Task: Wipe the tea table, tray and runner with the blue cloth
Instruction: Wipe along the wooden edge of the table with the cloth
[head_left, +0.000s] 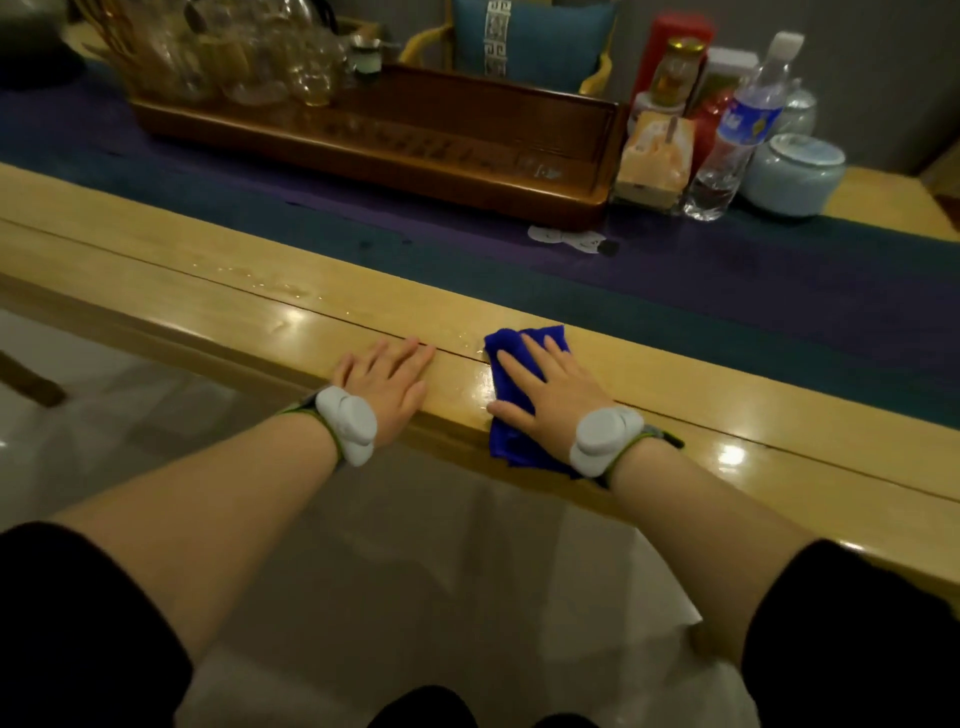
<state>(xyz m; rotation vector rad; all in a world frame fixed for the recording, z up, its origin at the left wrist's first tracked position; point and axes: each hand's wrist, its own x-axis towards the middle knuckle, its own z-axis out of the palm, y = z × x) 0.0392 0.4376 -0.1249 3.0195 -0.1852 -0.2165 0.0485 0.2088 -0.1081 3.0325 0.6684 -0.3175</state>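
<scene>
Early stage: right hand (540, 384) flat on blue cloth (519, 441) at tea table (311, 291) edge, left hand (387, 379) flat alongside, droplets (291, 288) remaining, tray (415, 135) and runner (675, 291) seemingly untouched.

One blue cloth (519, 364), one tray (395, 140), one runner (727, 301), one water bottle (737, 130), two hands.

My right hand (545, 387) covered the middle of the blue cloth (506, 441), so I couldn't see how it was folded. The glassware (234, 57) on the tray (467, 156) was blurred and cut off by the top edge. The label on the water bottle (737, 135) was too small to read.
</scene>
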